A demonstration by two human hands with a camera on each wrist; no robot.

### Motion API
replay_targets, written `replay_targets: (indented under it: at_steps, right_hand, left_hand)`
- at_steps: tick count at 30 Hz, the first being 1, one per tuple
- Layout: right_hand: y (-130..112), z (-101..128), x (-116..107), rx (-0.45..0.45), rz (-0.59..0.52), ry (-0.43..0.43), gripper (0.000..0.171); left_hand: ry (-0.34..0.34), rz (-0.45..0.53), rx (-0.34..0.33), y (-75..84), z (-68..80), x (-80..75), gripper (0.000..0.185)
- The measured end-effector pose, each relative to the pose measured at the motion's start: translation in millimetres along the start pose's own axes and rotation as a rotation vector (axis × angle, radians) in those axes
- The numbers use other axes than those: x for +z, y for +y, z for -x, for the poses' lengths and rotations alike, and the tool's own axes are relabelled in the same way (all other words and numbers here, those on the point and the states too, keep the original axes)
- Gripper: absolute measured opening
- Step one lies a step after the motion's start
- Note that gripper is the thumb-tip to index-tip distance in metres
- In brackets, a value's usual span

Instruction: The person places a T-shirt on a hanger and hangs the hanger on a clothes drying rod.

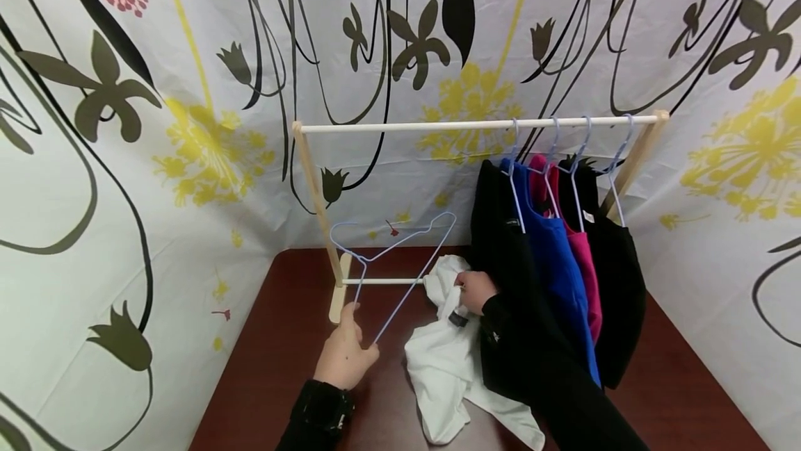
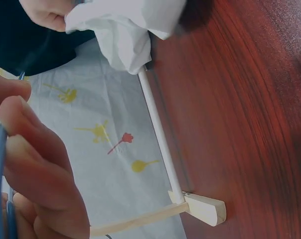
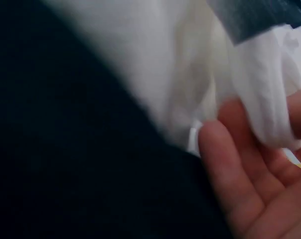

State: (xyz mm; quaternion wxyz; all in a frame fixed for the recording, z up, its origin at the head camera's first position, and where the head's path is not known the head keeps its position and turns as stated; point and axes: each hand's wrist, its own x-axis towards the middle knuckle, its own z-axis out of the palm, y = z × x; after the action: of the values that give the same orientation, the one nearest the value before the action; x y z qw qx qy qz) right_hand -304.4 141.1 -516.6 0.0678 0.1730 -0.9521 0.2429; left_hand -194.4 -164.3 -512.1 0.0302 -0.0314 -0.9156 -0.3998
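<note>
A light blue wire hanger (image 1: pixel 400 237) is held in my left hand (image 1: pixel 346 354), which pinches it by its lower part, so its hook points up and away to the left. In the left wrist view the thumb and fingers (image 2: pixel 38 159) close on the blue wire. My right hand (image 1: pixel 477 291) grips a white garment (image 1: pixel 446 361) near its upper edge. The garment hangs bunched, its lower part lying on the table, with a dark label (image 1: pixel 459 320) showing near the neck. The right wrist view has the white cloth (image 3: pixel 265 99) between thumb and fingers, partly blurred.
A wooden rack with a white rail (image 1: pixel 400 127) stands on the dark red table (image 1: pixel 269 361). On its right side hang black, blue (image 1: pixel 553 249), pink and black garments on hangers, close beside my right arm. A low white bar (image 1: pixel 384 281) joins the rack's feet.
</note>
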Motion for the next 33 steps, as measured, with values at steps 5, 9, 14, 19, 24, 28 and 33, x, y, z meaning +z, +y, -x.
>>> replay_targets:
  at_steps: [5,9,14,19,24,28,33]
  right_hand:
    - [1.0,15.3,1.2,0.114,0.038,-0.221,0.036]
    - [1.0,18.8,0.5,-0.012,0.088,-0.233,0.030]
    - [-0.6,17.1,-0.8,-0.195,0.129,-0.203,0.035]
    - [-4.4,16.1,-0.3,-0.134,0.073,-0.322,0.006]
    - [-1.9,10.7,-1.3,0.012,-0.032,-0.301,0.032]
    - [0.3,0.6,-6.3,0.107,-0.145,-0.035,0.015]
    - [-7.2,-8.7,-16.8,0.208,-0.319,0.133,0.026]
  left_hand:
    - [-0.014,0.009,-0.017,-0.5,1.9,1.0,0.087]
    - [-0.029,0.003,-0.011,-0.9,2.2,2.6,0.087]
    - [-0.029,-0.008,0.003,-2.6,3.1,5.1,0.088]
    - [-0.037,0.001,-0.001,-3.6,4.1,6.0,0.089]
    - [-0.026,0.002,-0.002,-4.4,2.8,4.5,0.087]
    - [-0.019,-0.004,0.001,-3.7,1.1,1.7,0.087]
    - [-0.017,-0.004,0.009,-2.3,-0.5,0.0,0.087]
